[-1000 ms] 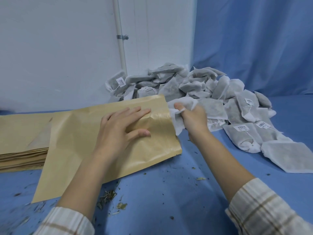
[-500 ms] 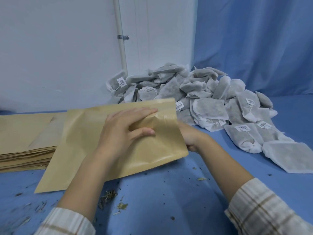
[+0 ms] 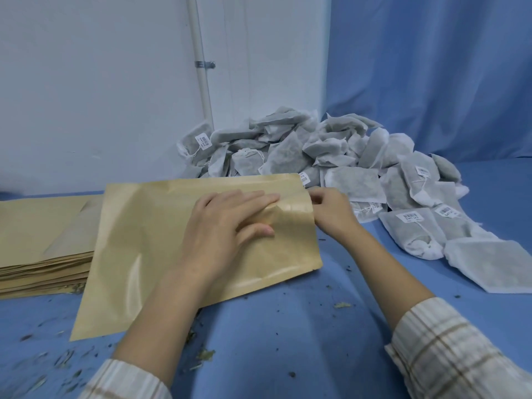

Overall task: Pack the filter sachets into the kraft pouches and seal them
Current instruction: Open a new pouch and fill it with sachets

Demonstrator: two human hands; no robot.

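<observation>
Blue cloth table (image 3: 288,341), strewn with herb crumbs. Kraft pouch (image 3: 161,254) lies flat, its mouth toward the sachet heap (image 3: 331,156). Judged light, thin and crease-prone; best taken at the mouth edge. Left hand (image 3: 227,226) rests flat on it, fingers extended. Right hand (image 3: 331,211) pinches the mouth corner. Spare pouches (image 3: 37,249) stacked left.

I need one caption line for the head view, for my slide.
Left hand presses a kraft pouch flat; right hand pinches its open end.
</observation>
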